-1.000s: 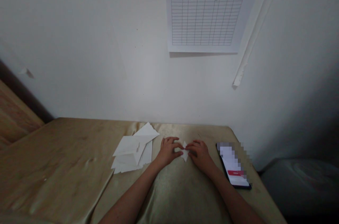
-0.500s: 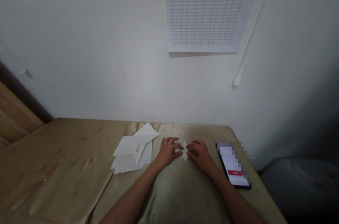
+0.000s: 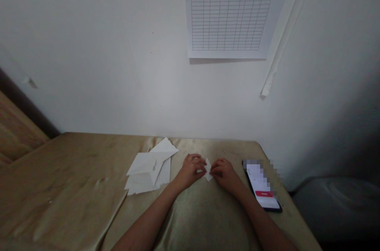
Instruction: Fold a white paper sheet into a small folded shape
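Observation:
Between my hands is a small piece of folded white paper [image 3: 208, 174], pointed at its top and bottom, close above the cloth. My left hand [image 3: 191, 171] holds its left edge between thumb and fingers. From the other side my right hand [image 3: 223, 172] pinches the right edge, its fingers curled together. The fingertips cover part of the paper, so its folds cannot be made out. A loose pile of white paper sheets [image 3: 142, 162] lies left of my left hand.
A gold-brown cloth [image 3: 202, 219] covers the table, which meets a white wall. A phone [image 3: 264, 193] with a lit screen lies right of my right arm. On the wall hangs a printed table sheet [image 3: 231, 21]. A dark rounded object [image 3: 335, 207] stands beyond the right edge.
Both hands have shifted slightly, and the right fingers have closed more over the paper's edge. The small paper looks a little turned. The pile and phone have stayed put.

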The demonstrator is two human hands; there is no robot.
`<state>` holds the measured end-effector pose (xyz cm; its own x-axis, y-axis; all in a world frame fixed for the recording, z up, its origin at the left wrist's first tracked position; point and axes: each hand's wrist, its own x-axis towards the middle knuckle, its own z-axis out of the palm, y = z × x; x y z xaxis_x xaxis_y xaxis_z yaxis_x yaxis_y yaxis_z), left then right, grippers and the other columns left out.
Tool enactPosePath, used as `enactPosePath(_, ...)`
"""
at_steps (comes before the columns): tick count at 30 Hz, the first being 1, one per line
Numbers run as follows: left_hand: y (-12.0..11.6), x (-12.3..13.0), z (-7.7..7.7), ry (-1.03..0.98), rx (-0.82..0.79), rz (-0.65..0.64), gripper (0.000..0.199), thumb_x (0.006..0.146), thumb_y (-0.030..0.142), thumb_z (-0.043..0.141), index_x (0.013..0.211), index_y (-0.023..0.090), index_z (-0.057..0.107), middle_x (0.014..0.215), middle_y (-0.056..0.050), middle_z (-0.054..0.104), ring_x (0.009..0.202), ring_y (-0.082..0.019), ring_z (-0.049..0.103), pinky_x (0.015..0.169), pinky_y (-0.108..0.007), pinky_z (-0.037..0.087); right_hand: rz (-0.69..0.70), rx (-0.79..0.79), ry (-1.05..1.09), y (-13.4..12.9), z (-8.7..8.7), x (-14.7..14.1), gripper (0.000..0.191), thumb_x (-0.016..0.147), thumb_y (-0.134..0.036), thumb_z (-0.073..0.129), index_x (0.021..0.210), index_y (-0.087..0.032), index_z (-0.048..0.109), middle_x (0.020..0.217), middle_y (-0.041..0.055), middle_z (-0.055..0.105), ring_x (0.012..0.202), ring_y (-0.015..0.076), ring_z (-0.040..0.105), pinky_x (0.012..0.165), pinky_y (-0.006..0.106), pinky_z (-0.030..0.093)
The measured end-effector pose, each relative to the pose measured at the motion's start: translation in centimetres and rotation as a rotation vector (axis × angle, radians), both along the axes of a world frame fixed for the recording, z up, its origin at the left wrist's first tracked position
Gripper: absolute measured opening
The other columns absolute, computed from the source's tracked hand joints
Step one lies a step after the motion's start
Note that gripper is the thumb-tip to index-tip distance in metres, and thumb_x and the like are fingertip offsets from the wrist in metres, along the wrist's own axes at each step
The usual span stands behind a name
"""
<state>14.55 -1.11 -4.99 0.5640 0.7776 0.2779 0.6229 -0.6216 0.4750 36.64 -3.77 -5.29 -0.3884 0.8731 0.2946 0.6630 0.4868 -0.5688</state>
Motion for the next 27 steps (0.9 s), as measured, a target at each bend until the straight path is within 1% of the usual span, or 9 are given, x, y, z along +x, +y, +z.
enactPosePath(3,-0.03,-0.1,0.26,0.003,-0.026,-0.043,0.008,0.086,0.03,0.072,0.089,0.032,0.079,0.104,0.001,0.077,0.119,-0.023,0.056,0.114,-0.048,0.026,-0.008,0.004,-0.017,-0.07,0.24,0.09,0.023,0.082,-0.013,0.062,0.085,-0.028,0.079,0.098,0.0023,0.075,0.106,0.0221,0.06,0.102,0.041,0.038)
enactPosePath(6,0.08,-0.31,0.25,-0.006,-0.04,-0.091,0.008,0.084,0.036,0.075,0.089,0.031,0.079,0.104,0.0,0.077,0.116,-0.023,0.057,0.11,-0.045,0.031,-0.02,-0.01,-0.02,-0.24,0.54,0.11,0.022,0.081,-0.014,0.063,0.085,-0.029,0.078,0.1,0.0016,0.075,0.108,0.0221,0.06,0.105,0.043,0.035)
enactPosePath(9,0.25,-0.4,0.0,-0.03,-0.03,-0.101,0.009,0.081,0.039,0.078,0.086,0.031,0.08,0.103,0.0,0.077,0.115,-0.022,0.058,0.106,-0.041,0.036,-0.037,-0.034,-0.021,-0.44,0.81,0.1,0.019,0.079,-0.015,0.065,0.083,-0.029,0.077,0.101,0.0004,0.074,0.11,0.0224,0.06,0.109,0.046,0.03)
enactPosePath(14,0.36,-0.31,-0.26,-0.047,-0.023,-0.118,0.014,0.083,0.044,0.074,0.084,0.031,0.08,0.101,-0.001,0.077,0.114,-0.022,0.059,0.104,-0.04,0.038,-0.051,-0.053,-0.03,-0.56,0.98,0.09,0.014,0.077,-0.019,0.067,0.08,-0.029,0.077,0.103,0.001,0.074,0.112,0.0238,0.059,0.112,0.05,0.025)
enactPosePath(22,0.15,-0.17,-0.34,-0.059,-0.011,-0.122,0.007,0.082,0.036,0.076,0.086,0.031,0.08,0.101,-0.001,0.075,0.113,-0.023,0.057,0.105,-0.039,0.038,-0.051,-0.057,-0.034,-0.52,0.89,0.04,0.011,0.076,-0.02,0.069,0.078,-0.029,0.076,0.102,0.0002,0.073,0.111,0.0233,0.059,0.112,0.049,0.025)
enactPosePath(27,-0.21,0.01,-0.07,-0.019,-0.002,-0.111,0.008,0.084,0.033,0.073,0.09,0.031,0.079,0.106,-0.002,0.072,0.117,-0.023,0.055,0.107,-0.039,0.036,-0.054,-0.063,-0.034,-0.66,1.02,0.06,0.009,0.077,-0.022,0.069,0.078,-0.029,0.075,0.103,-0.0001,0.072,0.11,0.0223,0.059,0.114,0.049,0.023)
